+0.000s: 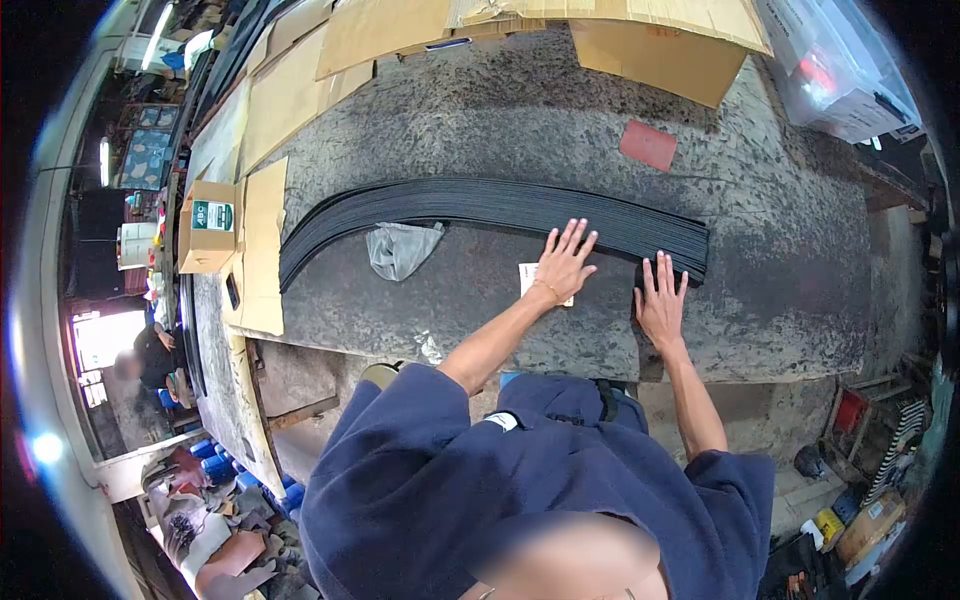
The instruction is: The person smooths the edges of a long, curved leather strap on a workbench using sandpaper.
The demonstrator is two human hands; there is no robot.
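A bundle of long, thin black strips (450,200) lies in a curve across the worn dark tabletop. My left hand (566,264) rests flat with spread fingers, its fingertips on the near edge of the strips. Partly under that hand is a small white card (528,274). My right hand (660,305) is stretched out near the right end of the bundle, fingertips touching the lower edge of the strips. A crumpled grey plastic bag (400,252) lies just below the curve, left of my hands.
A red rectangular piece (648,146) lies beyond the strips. Cardboard (660,60) lines the far edge, and a clear plastic bin (840,70) stands far right. At left are a small carton (208,228) and a dark phone-like object (233,291). Another person (155,355) is in the left background.
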